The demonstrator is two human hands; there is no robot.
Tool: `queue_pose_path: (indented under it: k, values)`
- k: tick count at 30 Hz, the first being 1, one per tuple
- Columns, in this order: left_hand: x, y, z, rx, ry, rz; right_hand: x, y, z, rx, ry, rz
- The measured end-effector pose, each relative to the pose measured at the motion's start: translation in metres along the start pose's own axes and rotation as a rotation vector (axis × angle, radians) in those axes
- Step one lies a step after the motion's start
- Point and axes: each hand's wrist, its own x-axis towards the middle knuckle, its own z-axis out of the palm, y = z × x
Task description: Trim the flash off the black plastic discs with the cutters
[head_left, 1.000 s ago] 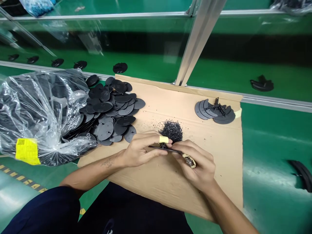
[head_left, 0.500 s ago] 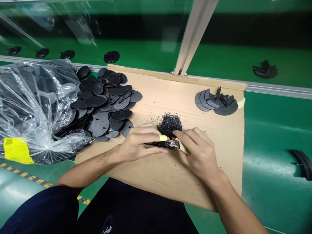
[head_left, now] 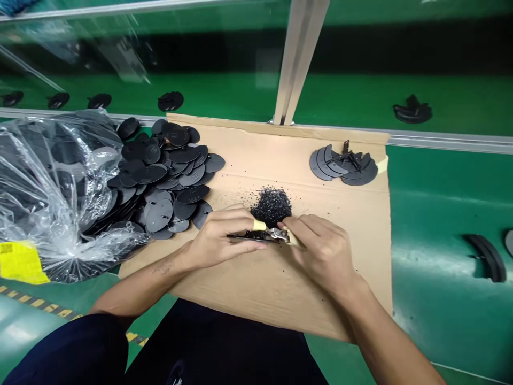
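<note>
My left hand [head_left: 219, 238] is closed on a flat black plastic disc [head_left: 248, 236], held edge-on over a brown cardboard sheet [head_left: 280, 289]. A yellow finger cot covers one fingertip. My right hand [head_left: 320, 254] grips a small tape-wrapped cutting tool [head_left: 285, 234] whose metal tip touches the disc's edge. A small heap of black shavings [head_left: 271, 205] lies just beyond both hands.
A pile of black discs [head_left: 168, 171] spills from a clear plastic bag [head_left: 52, 192] at left. A short row of discs [head_left: 340, 163] lies at the cardboard's far right. Single black parts sit on the green conveyor belt [head_left: 441, 107] behind a metal rail.
The right hand has turned over, bringing the tool's tip up against the disc. Both hands sit slightly further left and closer to the shavings. The view has shifted a little.
</note>
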Motion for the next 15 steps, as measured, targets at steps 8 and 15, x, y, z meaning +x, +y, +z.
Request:
queue_pose_path:
  k: [8, 15]
  values:
    - [0.0013, 0.0008, 0.0056, 0.198, -0.001, 0.099, 0.0049, 0.0009, 0.0007, -0.248, -0.025, -0.006]
    - [-0.0023, 0.002, 0.0064, 0.479, -0.035, 0.196, 0.0049, -0.0011, 0.0006, -0.302, -0.016, -0.052]
